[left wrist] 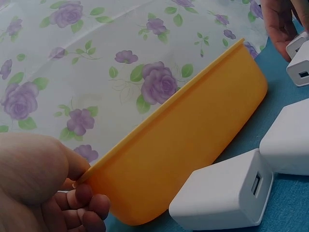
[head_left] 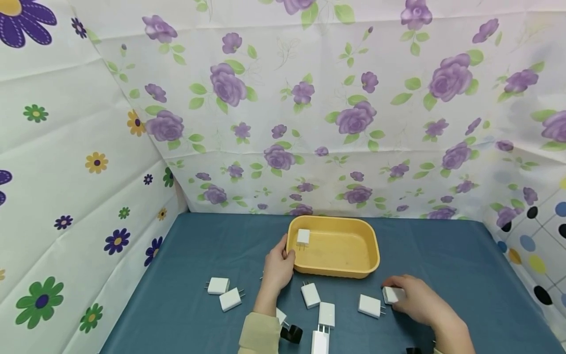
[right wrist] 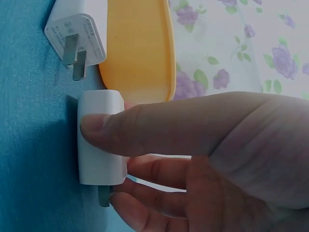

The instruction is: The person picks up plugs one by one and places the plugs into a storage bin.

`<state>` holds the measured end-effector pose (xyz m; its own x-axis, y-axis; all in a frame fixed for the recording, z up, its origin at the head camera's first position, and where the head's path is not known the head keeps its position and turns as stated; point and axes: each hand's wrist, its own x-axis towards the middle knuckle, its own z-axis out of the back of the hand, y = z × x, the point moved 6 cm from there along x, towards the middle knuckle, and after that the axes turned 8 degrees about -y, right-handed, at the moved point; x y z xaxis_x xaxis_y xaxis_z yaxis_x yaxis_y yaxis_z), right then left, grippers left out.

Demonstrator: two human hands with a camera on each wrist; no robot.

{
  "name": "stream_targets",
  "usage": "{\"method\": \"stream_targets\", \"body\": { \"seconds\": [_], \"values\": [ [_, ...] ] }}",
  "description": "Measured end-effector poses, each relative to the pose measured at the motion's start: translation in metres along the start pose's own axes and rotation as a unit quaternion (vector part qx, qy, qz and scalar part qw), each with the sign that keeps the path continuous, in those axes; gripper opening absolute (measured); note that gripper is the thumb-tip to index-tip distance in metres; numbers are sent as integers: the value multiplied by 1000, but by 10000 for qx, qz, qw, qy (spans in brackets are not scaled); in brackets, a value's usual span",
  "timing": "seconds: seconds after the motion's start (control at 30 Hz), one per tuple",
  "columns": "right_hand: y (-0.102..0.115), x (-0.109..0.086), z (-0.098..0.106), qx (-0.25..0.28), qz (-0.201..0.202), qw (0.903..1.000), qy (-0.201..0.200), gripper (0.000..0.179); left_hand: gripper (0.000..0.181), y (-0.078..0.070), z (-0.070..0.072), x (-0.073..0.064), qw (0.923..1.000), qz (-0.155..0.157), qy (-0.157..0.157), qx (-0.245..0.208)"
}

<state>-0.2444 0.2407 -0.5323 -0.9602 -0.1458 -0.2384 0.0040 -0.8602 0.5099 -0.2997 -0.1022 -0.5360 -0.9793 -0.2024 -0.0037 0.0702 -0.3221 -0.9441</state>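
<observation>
A yellow tray [head_left: 336, 270] stands toward the back of the table, with one white charger plug [head_left: 303, 237] lying inside at its left. My left hand [head_left: 278, 268] grips the tray's left rim between thumb and fingers; the left wrist view shows the thumb side over the edge. To the right of the tray, my right hand [head_left: 417, 297] pinches a white charger plug [right wrist: 100, 145], thumb on one face and fingers behind. Its metal prongs [right wrist: 104, 195] point toward the fingers. Just left of that hand lies another charger plug [head_left: 369, 306], not touched.
Several more white charger plugs lie on the blue tablecloth [head_left: 185, 255]: a pair [head_left: 224, 293] at the left, others [head_left: 310, 295] in front of the tray. Beside the left sleeve, one is partly hidden. Flowered cloth walls [head_left: 283, 123] close off the back and sides.
</observation>
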Motion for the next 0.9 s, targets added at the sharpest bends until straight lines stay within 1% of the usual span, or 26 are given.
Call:
{"method": "stream_targets", "body": {
  "seconds": [0.13,0.37,0.63,0.73,0.9],
  "values": [
    [-1,-3,4,162,68,9998,-33,43,57,-1,0,0,10000,6,18,12],
    [-4,-5,10,252,-168,9994,-153,48,57,-1,0,0,10000,36,32,17],
    [0,-6,20,250,-185,9986,-432,56,56,-3,2,0,9997,-136,-84,199],
    [-1,-7,21,449,-238,9976,-463,61,56,-3,1,1,9996,-163,-86,228],
    [1,-9,23,816,-199,9952,-506,68,56,-3,0,1,9995,-165,-59,251]
  ]
}}
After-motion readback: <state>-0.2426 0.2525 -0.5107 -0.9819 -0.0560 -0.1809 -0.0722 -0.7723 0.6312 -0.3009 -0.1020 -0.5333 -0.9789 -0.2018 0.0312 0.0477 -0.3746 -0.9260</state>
